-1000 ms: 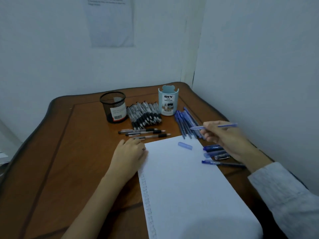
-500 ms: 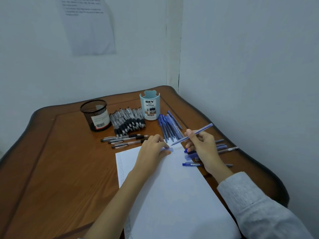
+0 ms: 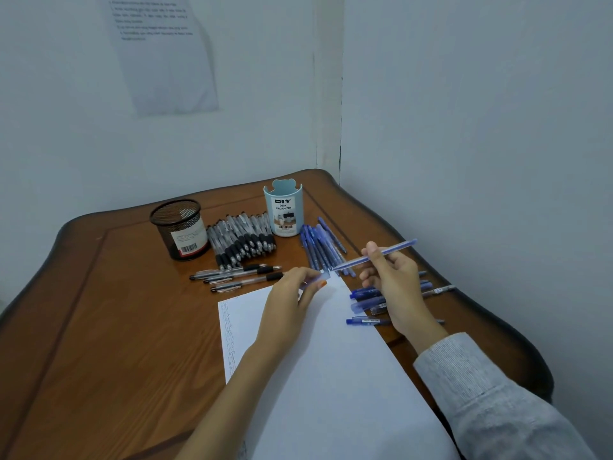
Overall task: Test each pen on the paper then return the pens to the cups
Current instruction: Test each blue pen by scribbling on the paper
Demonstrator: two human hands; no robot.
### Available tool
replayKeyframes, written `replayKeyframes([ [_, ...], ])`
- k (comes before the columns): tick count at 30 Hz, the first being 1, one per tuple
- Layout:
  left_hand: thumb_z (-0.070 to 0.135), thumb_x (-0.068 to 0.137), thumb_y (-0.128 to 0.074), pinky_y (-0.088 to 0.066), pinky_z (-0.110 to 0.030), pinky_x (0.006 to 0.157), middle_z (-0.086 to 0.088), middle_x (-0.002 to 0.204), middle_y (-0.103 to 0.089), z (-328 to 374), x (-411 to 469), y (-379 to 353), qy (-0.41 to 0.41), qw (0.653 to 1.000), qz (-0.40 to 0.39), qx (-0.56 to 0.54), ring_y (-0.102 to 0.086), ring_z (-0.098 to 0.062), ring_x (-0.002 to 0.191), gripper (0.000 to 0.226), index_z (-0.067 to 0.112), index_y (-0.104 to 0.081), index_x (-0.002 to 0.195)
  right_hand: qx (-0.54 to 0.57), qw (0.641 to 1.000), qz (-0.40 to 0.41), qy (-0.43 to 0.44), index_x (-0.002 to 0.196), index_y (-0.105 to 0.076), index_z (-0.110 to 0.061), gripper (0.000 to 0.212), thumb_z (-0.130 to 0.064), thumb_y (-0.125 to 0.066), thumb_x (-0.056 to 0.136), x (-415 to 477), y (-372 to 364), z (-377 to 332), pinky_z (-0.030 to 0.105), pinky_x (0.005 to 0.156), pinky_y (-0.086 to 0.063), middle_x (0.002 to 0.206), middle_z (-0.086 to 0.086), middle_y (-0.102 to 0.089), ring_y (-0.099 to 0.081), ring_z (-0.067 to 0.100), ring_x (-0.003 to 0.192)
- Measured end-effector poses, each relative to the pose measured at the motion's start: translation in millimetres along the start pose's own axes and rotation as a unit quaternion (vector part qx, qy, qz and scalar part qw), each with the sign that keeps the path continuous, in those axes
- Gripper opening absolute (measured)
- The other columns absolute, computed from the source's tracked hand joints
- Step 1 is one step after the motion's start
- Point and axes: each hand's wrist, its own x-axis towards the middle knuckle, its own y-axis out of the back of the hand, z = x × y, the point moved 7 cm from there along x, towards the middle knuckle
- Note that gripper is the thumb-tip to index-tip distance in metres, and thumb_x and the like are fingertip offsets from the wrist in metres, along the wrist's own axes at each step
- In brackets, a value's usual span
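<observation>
- Here, a person's right hand (image 3: 391,280) pinches a slim blue pen (image 3: 374,255) between thumb and curled fingers, above the far right corner of a white paper (image 3: 331,376).
- The pen crosses the fingertips, sticking out well past both sides of the hand.
- Its long axis slants from lower left to upper right. The writing end points down and left toward the left hand, and the back end points up toward the right wall.
- The left hand (image 3: 292,293) rests over the paper's far edge, its fingertips gripping a pale blue pen cap (image 3: 320,278), which is blurred.
- The cap sits just beside the pen's tip; whether they touch cannot be told.
- Small rows of marks run down the paper's left margin.
- On the wooden table (image 3: 116,327) beyond the paper stand a black mesh cup (image 3: 179,227) and a light blue desk organizer cup (image 3: 283,210).
- Between the cups lies a row of black-grip pens (image 3: 242,240); a row of blue pens (image 3: 320,247) lies right of the organizer.
- Four more black pens (image 3: 238,275) lie crosswise near the left hand, and several loose blue pens (image 3: 368,300) lie beneath the right hand.
</observation>
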Motion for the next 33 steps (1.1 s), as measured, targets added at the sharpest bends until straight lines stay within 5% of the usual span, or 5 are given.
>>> replayKeyframes([
  [13, 0.017, 0.086, -0.066, -0.042, -0.007, 0.067, 0.013, 0.093, -0.061, 7.5, -4.2, 7.0, 0.019, 0.996, 0.032, -0.086, -0.053, 0.005, 0.088, 0.01, 0.023, -0.064, 0.095, 0.004, 1.0, -0.019, -0.007, 0.095, -0.068, -0.011, 0.026, -0.034, -0.057, 0.091, 1.1, 1.6, -0.9, 0.018, 0.059, -0.054, 0.067, 0.004, -0.065, -0.058, 0.012, 0.054],
  [23, 0.01, 0.079, -0.074, -0.048, -0.014, 0.07, 0.008, 0.088, -0.067, 14.7, 0.6, 11.9, -0.013, 0.992, 0.063, -0.111, -0.06, -0.004, 0.081, 0.017, 0.019, -0.07, 0.092, -0.017, 0.995, -0.099, 0.017, 0.089, -0.07, -0.012, 0.014, -0.025, -0.066, 0.085, -14.0, -17.1, -2.5, 0.023, 0.053, -0.055, 0.061, -0.001, -0.067, -0.062, 0.012, 0.053],
  [29, 0.006, 0.077, -0.075, -0.048, -0.012, 0.069, 0.009, 0.087, -0.067, 13.5, -2.4, 21.4, -0.025, 0.992, 0.071, -0.105, -0.06, -0.005, 0.082, 0.021, 0.022, -0.069, 0.089, 0.005, 0.99, -0.136, 0.031, 0.087, -0.069, -0.014, 0.004, -0.015, -0.066, 0.084, -18.1, -25.6, -6.1, 0.014, 0.048, -0.05, 0.06, -0.006, -0.068, -0.064, 0.01, 0.054],
  [33, 0.008, 0.076, -0.075, -0.052, -0.019, 0.072, 0.005, 0.088, -0.069, 4.5, -3.0, 31.5, -0.03, 0.993, 0.025, -0.111, -0.063, -0.008, 0.082, 0.022, 0.024, -0.07, 0.089, -0.059, 0.977, -0.205, 0.019, 0.091, -0.072, -0.014, 0.017, -0.023, -0.072, 0.077, -16.6, -29.4, -9.8, 0.018, 0.052, -0.053, 0.064, -0.003, -0.068, -0.062, 0.01, 0.053],
])
